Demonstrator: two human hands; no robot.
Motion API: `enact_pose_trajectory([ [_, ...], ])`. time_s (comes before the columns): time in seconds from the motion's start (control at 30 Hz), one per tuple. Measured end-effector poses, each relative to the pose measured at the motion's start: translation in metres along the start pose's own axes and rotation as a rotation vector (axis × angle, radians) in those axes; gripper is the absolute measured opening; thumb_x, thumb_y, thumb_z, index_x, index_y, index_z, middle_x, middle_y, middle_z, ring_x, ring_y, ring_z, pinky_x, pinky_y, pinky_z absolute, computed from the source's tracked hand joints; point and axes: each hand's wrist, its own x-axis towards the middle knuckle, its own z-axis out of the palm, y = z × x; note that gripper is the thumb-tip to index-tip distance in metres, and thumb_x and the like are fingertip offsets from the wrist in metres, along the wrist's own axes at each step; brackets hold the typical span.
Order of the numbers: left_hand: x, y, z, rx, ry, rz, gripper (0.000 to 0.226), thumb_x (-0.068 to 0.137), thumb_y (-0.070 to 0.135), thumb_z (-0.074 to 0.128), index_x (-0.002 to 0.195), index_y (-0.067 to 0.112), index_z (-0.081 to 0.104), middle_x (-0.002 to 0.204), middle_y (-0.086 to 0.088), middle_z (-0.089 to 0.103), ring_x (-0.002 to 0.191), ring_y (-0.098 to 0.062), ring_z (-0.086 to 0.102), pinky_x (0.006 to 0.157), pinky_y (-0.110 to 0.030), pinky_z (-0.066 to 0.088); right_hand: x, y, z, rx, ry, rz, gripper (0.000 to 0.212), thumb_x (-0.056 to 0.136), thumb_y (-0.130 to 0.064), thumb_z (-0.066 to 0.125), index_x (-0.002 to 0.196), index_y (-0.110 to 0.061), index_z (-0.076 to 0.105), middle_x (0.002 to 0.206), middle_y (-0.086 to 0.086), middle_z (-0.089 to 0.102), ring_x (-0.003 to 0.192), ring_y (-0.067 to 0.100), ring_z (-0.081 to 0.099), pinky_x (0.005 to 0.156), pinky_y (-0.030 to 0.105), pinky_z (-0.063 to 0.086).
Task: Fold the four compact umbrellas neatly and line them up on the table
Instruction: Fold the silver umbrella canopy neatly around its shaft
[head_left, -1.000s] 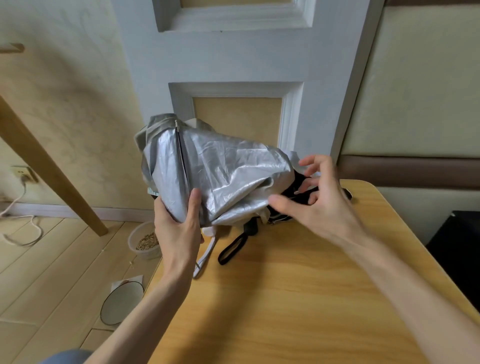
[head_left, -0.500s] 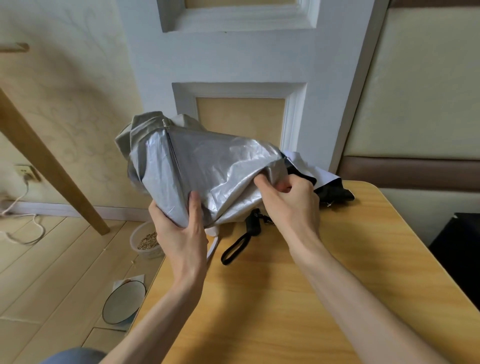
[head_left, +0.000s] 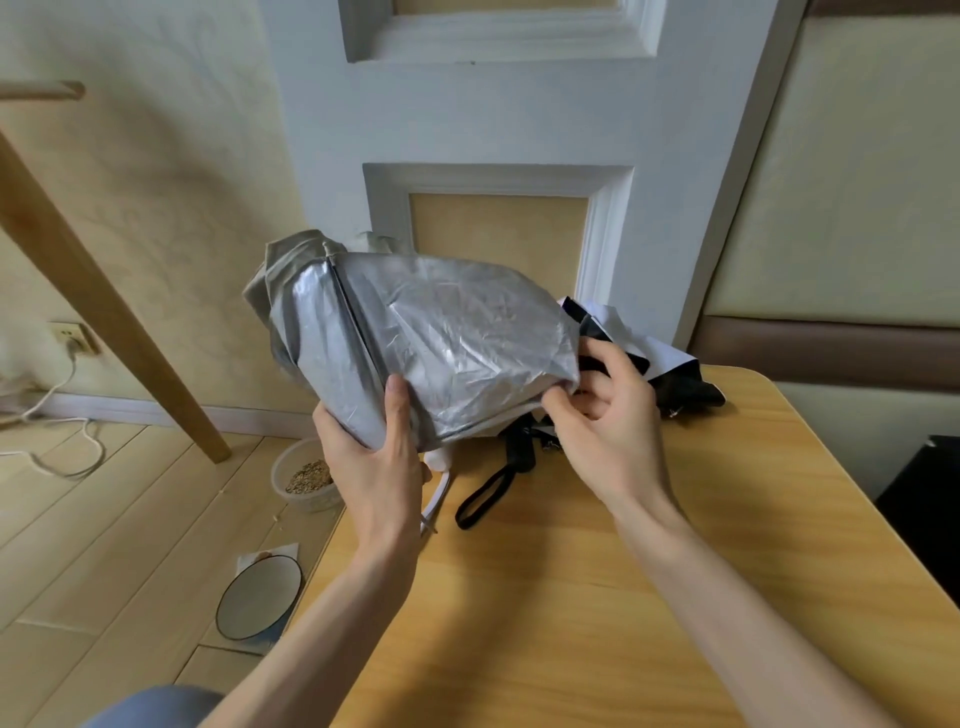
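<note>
Two umbrellas show: one silver umbrella (head_left: 441, 343), loosely bundled, held above the counter's (head_left: 623, 597) far left edge, and one black umbrella (head_left: 685, 384) lying behind it. The left hand (head_left: 379, 467) grips the silver canopy from below; the right hand's (head_left: 613, 436) curled fingers (head_left: 621, 366) pinch its right edge. Two bowls (head_left: 306, 475) sit on the floor.

Wooden table (head_left: 623, 597), black umbrella (head_left: 688, 388) atop

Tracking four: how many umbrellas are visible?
2: silver umbrella held by left hand and right hand; black-and-white umbrella on the table behind it. Others may be hidden.
</note>
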Motion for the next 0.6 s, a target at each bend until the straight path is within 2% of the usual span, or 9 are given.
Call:
enact_pose_trajectory([
  [0.07,-0.001,-0.002,0.000,0.005,-0.014,0.002,0.053,0.091,0.062,0.073,0.126,0.029,0.051,0.113,0.000,0.067,0.096,-0.020,0.070,0.079,-0.049,0.065,0.003,0.000,-0.003,-0.081,0.012,0.013,0.026,0.088,-0.017,0.081,0.108,-0.029,0.069,0.091,-0.009,0.079,0.084,0.007,0.076,0.081,0.038,0.064],
  [0.13,-0.002,-0.001,-0.001,0.008,-0.020,0.003,0.052,0.091,0.061,0.073,0.125,0.028,0.051,0.112,-0.001,0.067,0.094,-0.018,0.070,0.077,-0.047,0.065,0.007,0.000,-0.008,-0.098,0.032,-0.006,0.016,0.091,-0.007,0.077,0.098,-0.021,0.075,0.084,-0.009,0.079,0.078,0.006,0.076,0.076,0.035,0.065],
  [0.23,0.000,0.001,-0.001,0.005,-0.036,0.009,0.050,0.092,0.058,0.074,0.125,0.028,0.051,0.110,0.001,0.068,0.091,-0.012,0.070,0.071,-0.041,0.065,0.010,-0.005,-0.017,-0.028,-0.083,0.018,0.034,0.097,0.009,0.063,0.099,-0.022,0.077,0.093,-0.010,0.081,0.083,0.007,0.076,0.071,0.019,0.059],
  [0.27,0.001,0.001,-0.001,0.004,-0.043,0.012,0.051,0.092,0.057,0.074,0.126,0.028,0.051,0.111,0.001,0.068,0.092,-0.012,0.071,0.073,-0.041,0.065,0.010,-0.006,-0.020,-0.017,-0.142,0.020,0.038,0.097,0.012,0.060,0.102,-0.022,0.077,0.097,-0.010,0.081,0.087,0.008,0.077,0.073,0.017,0.058],
  [0.33,0.001,0.001,-0.001,0.010,-0.058,0.021,0.052,0.091,0.057,0.075,0.128,0.030,0.051,0.114,0.003,0.068,0.099,-0.015,0.072,0.085,-0.053,0.064,0.013,-0.006,-0.027,0.003,-0.269,0.053,0.042,0.094,0.013,0.063,0.112,-0.023,0.075,0.105,-0.011,0.081,0.098,0.005,0.075,0.080,0.018,0.058],
  [0.4,-0.001,0.001,-0.001,0.017,-0.068,0.031,0.052,0.091,0.056,0.076,0.129,0.031,0.051,0.114,0.006,0.068,0.101,-0.014,0.071,0.090,-0.057,0.062,0.014,-0.009,-0.031,0.087,-0.381,0.138,0.039,0.092,-0.001,0.074,0.123,-0.025,0.072,0.114,-0.009,0.079,0.109,0.006,0.073,0.089,0.024,0.059],
  [0.47,-0.003,0.002,-0.001,0.024,-0.078,0.046,0.050,0.091,0.055,0.077,0.128,0.033,0.051,0.114,0.008,0.067,0.101,-0.013,0.070,0.090,-0.057,0.062,0.015,-0.011,-0.031,0.174,-0.398,0.230,0.039,0.089,-0.033,0.083,0.126,-0.026,0.072,0.115,-0.006,0.079,0.112,0.012,0.073,0.095,0.035,0.060],
  [0.53,-0.005,0.002,-0.001,0.042,-0.092,0.067,0.050,0.090,0.055,0.077,0.127,0.036,0.050,0.114,0.008,0.066,0.103,-0.017,0.069,0.089,-0.058,0.061,0.018,-0.012,-0.029,0.162,-0.236,0.229,0.045,0.080,-0.052,0.085,0.114,-0.024,0.077,0.106,-0.003,0.081,0.105,0.017,0.076,0.096,0.039,0.061],
  [0.6,-0.006,0.002,-0.001,0.057,-0.108,0.074,0.048,0.089,0.056,0.078,0.124,0.039,0.050,0.113,0.008,0.065,0.103,-0.020,0.069,0.089,-0.059,0.061,0.022,-0.012,-0.030,0.141,-0.100,0.200,0.032,0.083,-0.044,0.085,0.103,-0.021,0.078,0.098,-0.002,0.082,0.100,0.021,0.077,0.097,0.038,0.061],
])
